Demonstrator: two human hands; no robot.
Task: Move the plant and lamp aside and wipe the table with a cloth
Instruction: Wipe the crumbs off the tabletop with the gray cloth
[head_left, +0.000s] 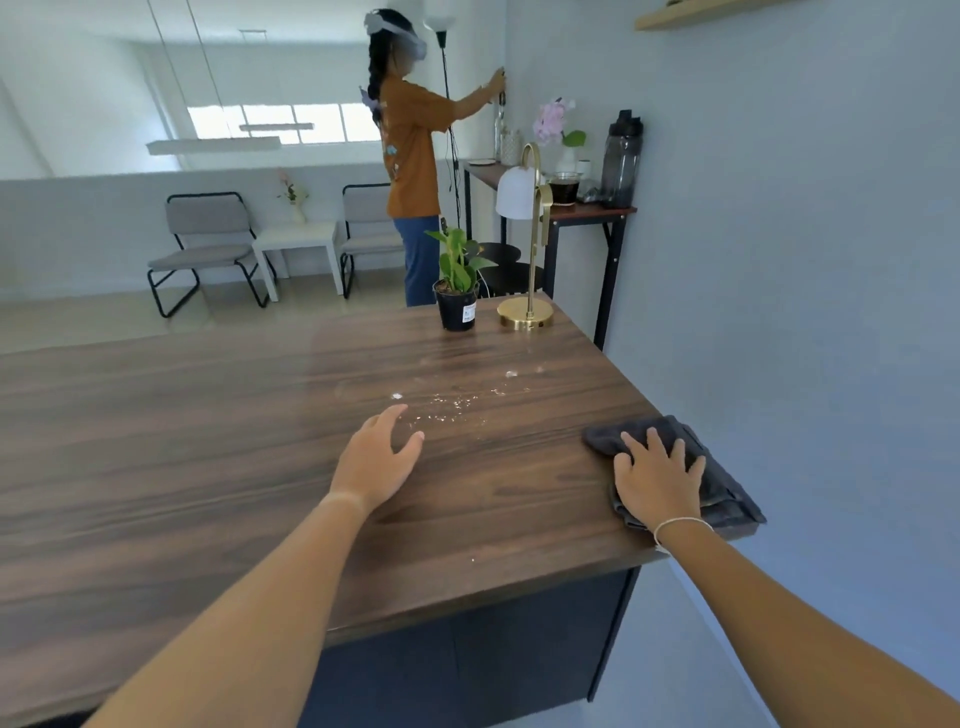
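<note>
A dark wooden table (208, 441) fills the foreground. At its far right corner stand a small green plant in a black pot (457, 291) and, just right of it, a gold lamp with a white shade (527, 244). White crumbs and wet specks (457, 397) lie scattered in the middle right of the tabletop. A dark grey cloth (727, 493) lies folded at the table's right edge. My right hand (657, 475) rests flat on top of the cloth, fingers spread. My left hand (376, 457) hovers open just short of the specks, holding nothing.
A person in an orange shirt (410, 150) stands beyond the table, reaching to the wall. Behind the lamp is a narrow side table (587, 210) with a flower, cup and dark bottle. Two grey chairs (208, 244) and a white low table stand far left. A blue wall runs along the right.
</note>
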